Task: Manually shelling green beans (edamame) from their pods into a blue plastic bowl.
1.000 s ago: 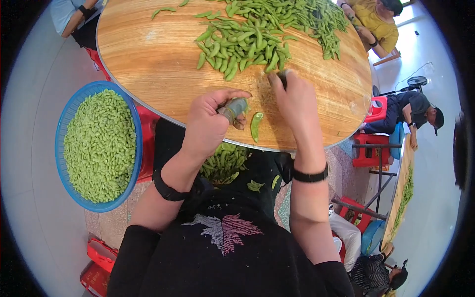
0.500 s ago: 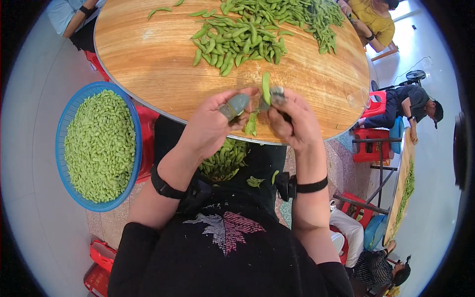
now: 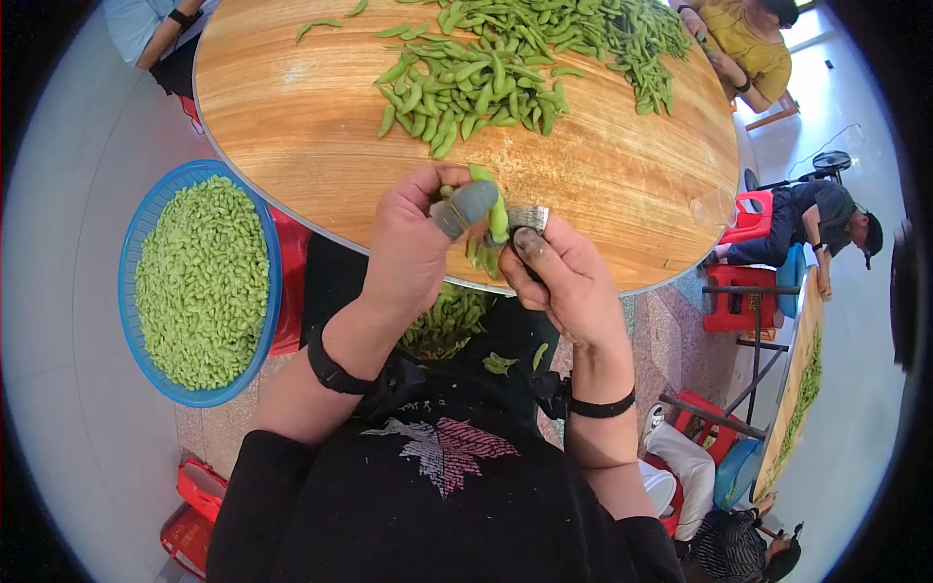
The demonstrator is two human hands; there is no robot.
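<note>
A green edamame pod is pinched between my two hands just above the near edge of the table. My left hand is closed on it, its thumb in a grey-green cap pressing along the pod. My right hand is closed at the pod's lower end; a grey-white wrap covers one finger and the thumb tip is stained dark. Beneath the hands, opened green pods hang, partly hidden. A heap of whole pods lies on the round wooden table ahead.
At my left, a blue basket full of shelled beans sits by a red stool. Pods lie in a container below the table edge. A clear cup stands at the table's right. Other people sit around and at a second table.
My hands have come closer together. The pod, upright in my right hand before, now lies between both hands, with my left thumb against it. The view has shifted slightly.
</note>
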